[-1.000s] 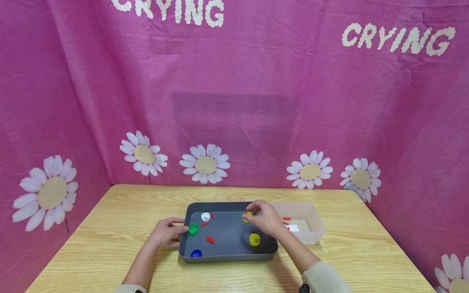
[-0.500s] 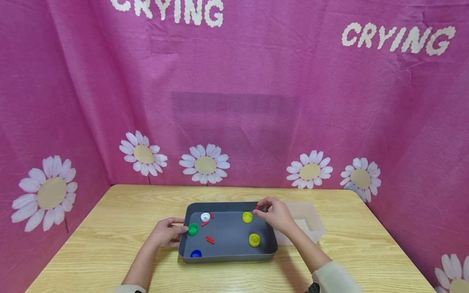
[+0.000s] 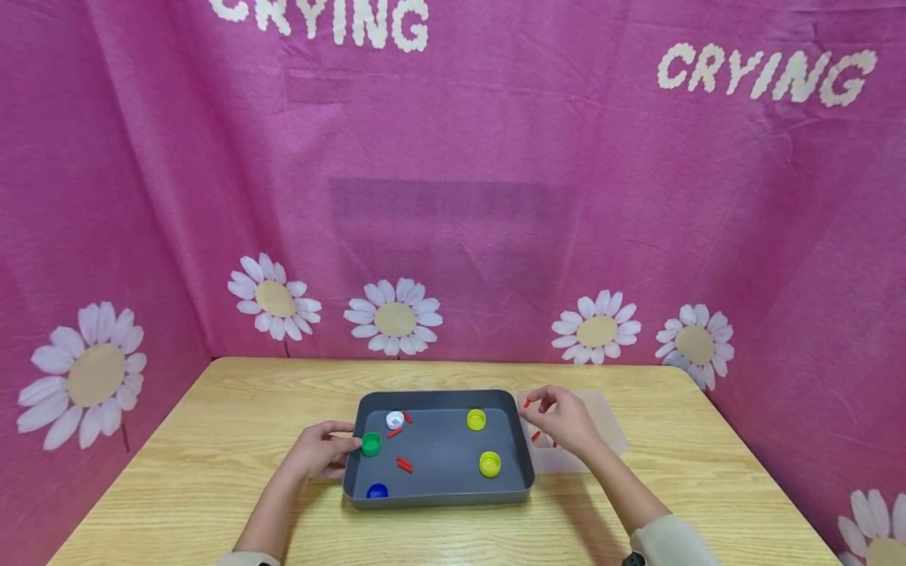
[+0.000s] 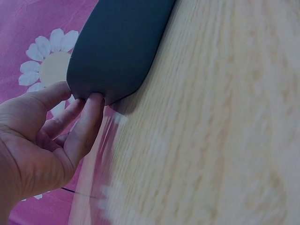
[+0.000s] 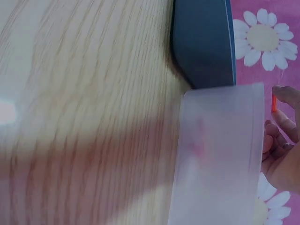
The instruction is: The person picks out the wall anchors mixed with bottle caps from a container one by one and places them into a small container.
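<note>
My left hand (image 3: pixel 322 450) grips the left end of a dark grey tray (image 3: pixel 442 497), thumb at the rim and fingers against the outer wall in the left wrist view. Between thumb and forefinger, my right hand (image 3: pixel 564 420) pinches a small red stick (image 5: pixel 274 103) above the left side of a translucent box (image 3: pixel 602 417). Inside the tray are a green cap (image 3: pixel 371 444), a white cap (image 3: pixel 395 420), a blue cap (image 3: pixel 377 490) and two yellow caps (image 3: pixel 476 419). Several red sticks (image 3: pixel 404 464) lie loose near the white cap and left of the tray's middle.
Tray and box stand side by side on a wooden table (image 3: pixel 233 424). More red sticks (image 3: pixel 535 436) show in the box, partly hidden by my right hand. A pink cloth (image 3: pixel 453 236) with daisies hangs behind and at the sides.
My right hand, holding the red stick, has moved right from over the far yellow cap to above the box. My left hand keeps its hold on the tray.
</note>
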Demonstrator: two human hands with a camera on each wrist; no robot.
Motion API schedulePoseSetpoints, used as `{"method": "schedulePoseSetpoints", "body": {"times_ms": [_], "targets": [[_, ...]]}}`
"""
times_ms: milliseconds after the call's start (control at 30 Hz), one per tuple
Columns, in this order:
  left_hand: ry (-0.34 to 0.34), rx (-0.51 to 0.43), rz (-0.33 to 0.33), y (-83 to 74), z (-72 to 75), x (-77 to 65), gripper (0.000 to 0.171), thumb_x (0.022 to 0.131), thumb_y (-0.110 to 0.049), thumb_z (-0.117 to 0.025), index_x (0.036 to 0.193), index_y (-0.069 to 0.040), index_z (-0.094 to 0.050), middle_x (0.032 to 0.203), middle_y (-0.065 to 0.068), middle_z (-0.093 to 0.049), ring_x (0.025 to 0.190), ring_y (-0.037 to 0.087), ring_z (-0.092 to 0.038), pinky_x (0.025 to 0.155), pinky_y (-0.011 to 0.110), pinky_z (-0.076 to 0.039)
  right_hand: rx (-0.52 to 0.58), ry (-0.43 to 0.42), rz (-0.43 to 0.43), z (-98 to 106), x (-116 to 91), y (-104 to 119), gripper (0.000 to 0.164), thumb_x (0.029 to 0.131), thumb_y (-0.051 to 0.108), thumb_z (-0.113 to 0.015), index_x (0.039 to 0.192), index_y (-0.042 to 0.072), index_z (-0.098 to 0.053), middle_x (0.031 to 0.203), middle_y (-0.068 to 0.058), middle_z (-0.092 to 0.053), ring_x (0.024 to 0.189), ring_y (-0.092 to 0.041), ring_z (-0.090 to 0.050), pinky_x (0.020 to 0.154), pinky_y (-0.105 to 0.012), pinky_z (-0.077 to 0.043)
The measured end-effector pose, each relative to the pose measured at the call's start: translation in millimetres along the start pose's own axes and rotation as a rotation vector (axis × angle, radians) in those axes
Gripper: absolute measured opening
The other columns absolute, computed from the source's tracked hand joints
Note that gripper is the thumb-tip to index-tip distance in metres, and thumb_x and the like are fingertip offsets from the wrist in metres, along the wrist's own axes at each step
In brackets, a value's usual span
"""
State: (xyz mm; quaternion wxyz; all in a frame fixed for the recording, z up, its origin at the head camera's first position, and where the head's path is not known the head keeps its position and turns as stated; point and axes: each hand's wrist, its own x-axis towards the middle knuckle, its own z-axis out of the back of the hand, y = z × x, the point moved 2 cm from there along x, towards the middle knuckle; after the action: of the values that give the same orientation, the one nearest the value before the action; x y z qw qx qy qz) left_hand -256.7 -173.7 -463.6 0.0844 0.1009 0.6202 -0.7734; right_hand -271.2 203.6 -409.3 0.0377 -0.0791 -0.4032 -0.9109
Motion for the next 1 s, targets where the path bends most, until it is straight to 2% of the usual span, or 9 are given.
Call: {"method": "schedulePoseSetpoints", "body": {"times_ms": [500,1000], "targets": [[-0.01,0.005,0.008,0.4,0.8,0.3,0.042,0.085,-0.011,-0.067,0.122,0.002,-0.053,0.085,0.01,-0.069,0.067,0.018,-0.066,0.059,0.034,-0.057,-0.073,-0.045,0.0,19,-3,-27,0.026,0.076,0.022,-0.076,0.091,0.002,-0.066,0.07,-0.004,-0.056,0.062,-0.01,-0.046,0.052,-0.021,-0.036],[-0.013,0.005,0.008,1.2,0.3,-0.6,0.043,0.084,-0.012,-0.068,0.123,0.002,-0.054,0.088,0.011,-0.068,0.068,0.018,-0.065,0.06,0.035,-0.058,-0.112,-0.03,-0.039,26,0,-43,0.027,0.078,0.022,-0.074,0.093,0.002,-0.066,0.075,-0.006,-0.056,0.066,-0.014,-0.046,0.052,-0.024,-0.038]]}}
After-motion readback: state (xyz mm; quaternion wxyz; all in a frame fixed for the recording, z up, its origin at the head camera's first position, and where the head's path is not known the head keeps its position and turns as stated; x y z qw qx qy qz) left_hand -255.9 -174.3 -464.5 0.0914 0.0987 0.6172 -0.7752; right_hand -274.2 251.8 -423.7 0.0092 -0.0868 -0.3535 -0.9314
